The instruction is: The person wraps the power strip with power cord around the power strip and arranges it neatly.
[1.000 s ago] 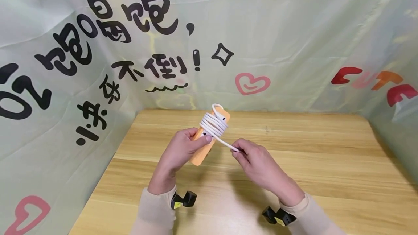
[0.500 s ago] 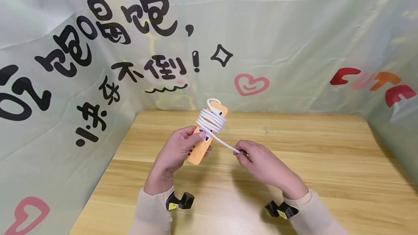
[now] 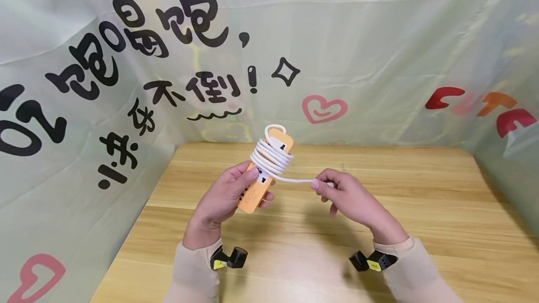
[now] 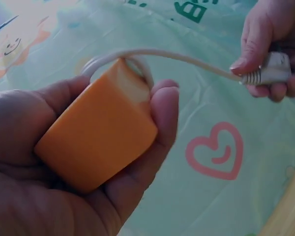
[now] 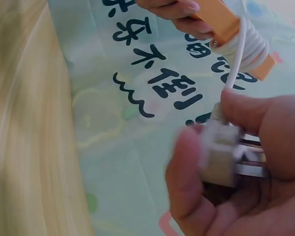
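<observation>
An orange power strip [image 3: 262, 176] is held tilted above the wooden table [image 3: 421, 209], its white cord [image 3: 271, 158] wound several times round its upper half. My left hand [image 3: 223, 198] grips the strip's lower end [image 4: 101, 132], fingers curled round it. To its right my right hand [image 3: 343, 195] pinches the white plug [image 5: 221, 152] at the cord's free end [image 4: 268, 69], and a short stretch of cord [image 3: 294, 180] runs level from the coil to it. The plug's metal prongs [image 5: 253, 157] show between my fingers.
A pale green printed cloth [image 3: 358, 36] with black characters and pink hearts walls in the table at the back and on both sides. Black wrist cameras [image 3: 229, 257] sit under both beige sleeves.
My right hand has lifted and moved right with the plug, pulling the free cord level. My left hand has raised and tipped the strip slightly more upright.
</observation>
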Demonstrator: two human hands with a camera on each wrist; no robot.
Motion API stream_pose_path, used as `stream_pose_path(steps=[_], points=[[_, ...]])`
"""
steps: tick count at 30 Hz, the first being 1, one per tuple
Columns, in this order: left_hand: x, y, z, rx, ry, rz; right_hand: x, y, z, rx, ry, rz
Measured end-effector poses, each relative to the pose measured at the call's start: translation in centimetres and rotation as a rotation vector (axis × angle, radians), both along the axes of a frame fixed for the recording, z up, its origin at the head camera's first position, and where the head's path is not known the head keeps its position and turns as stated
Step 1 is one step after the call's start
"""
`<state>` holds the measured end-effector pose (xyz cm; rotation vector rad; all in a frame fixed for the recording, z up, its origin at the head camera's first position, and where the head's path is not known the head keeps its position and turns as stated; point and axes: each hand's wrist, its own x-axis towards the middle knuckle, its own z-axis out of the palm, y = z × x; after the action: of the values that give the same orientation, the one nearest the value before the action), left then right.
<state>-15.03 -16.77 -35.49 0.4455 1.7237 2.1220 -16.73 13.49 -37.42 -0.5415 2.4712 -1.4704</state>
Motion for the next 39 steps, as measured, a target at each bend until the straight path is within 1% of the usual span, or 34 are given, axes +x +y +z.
stream_pose_path(steps=[2, 4, 6, 7, 9, 11, 13, 14, 17, 21, 23, 24, 26, 29, 33, 36, 39], points=[[0.1, -0.1, 0.0, -0.043, 0.020, -0.028, -0.1, 0.1, 0.1, 0.013, -0.022, -0.056], [0.1, -0.2, 0.0, -0.109, 0.057, -0.083, -0.2, 0.2, 0.0, 0.043, -0.036, -0.090], [0.2, -0.3, 0.0, -0.199, 0.127, -0.169, -0.3, 0.1, 0.0, 0.068, -0.048, -0.100], [0.2, -0.3, -0.1, -0.248, 0.180, -0.216, -0.4, 0.1, -0.1, 0.071, -0.052, -0.095], [0.3, -0.2, -0.2, -0.329, 0.263, -0.306, -0.4, 0.0, -0.2, 0.068, -0.068, -0.076], [0.3, 0.2, -0.5, -0.411, 0.323, -0.386, -0.4, -0.2, -0.3, 0.071, -0.076, -0.044], [0.3, 0.8, -0.9, -0.481, 0.345, -0.452, -0.3, -0.3, -0.5, 0.087, -0.068, 0.001], [0.3, 1.2, -1.1, -0.515, 0.337, -0.481, -0.3, -0.4, -0.6, 0.100, -0.064, 0.018], [0.3, 2.4, -1.8, -0.640, 0.362, -0.550, -0.2, -0.5, -1.0, 0.114, -0.067, 0.080], [0.4, 3.9, -2.3, -0.776, 0.439, -0.617, 0.0, -0.6, -1.2, 0.088, -0.128, 0.149], [0.6, 4.5, -2.4, -0.824, 0.466, -0.635, 0.2, -0.8, -1.2, 0.093, -0.127, 0.170], [0.6, 4.7, -2.5, -0.849, 0.478, -0.634, 0.3, -0.9, -1.2, 0.105, -0.112, 0.172], [0.7, 5.2, -2.7, -0.895, 0.498, -0.622, 0.5, -1.1, -1.1, 0.122, -0.076, 0.166], [0.8, 5.7, -2.9, -0.940, 0.508, -0.593, 1.0, -1.5, -1.0, 0.150, -0.018, 0.159], [0.9, 6.2, -3.0, -0.975, 0.494, -0.564, 1.4, -1.9, -0.9, 0.178, 0.035, 0.170], [1.0, 6.5, -3.1, -0.986, 0.465, -0.513, 1.6, -2.0, -0.7, 0.212, 0.075, 0.163], [1.0, 6.6, -3.1, -0.976, 0.453, -0.461, 1.6, -1.8, -0.4, 0.246, 0.113, 0.162]])
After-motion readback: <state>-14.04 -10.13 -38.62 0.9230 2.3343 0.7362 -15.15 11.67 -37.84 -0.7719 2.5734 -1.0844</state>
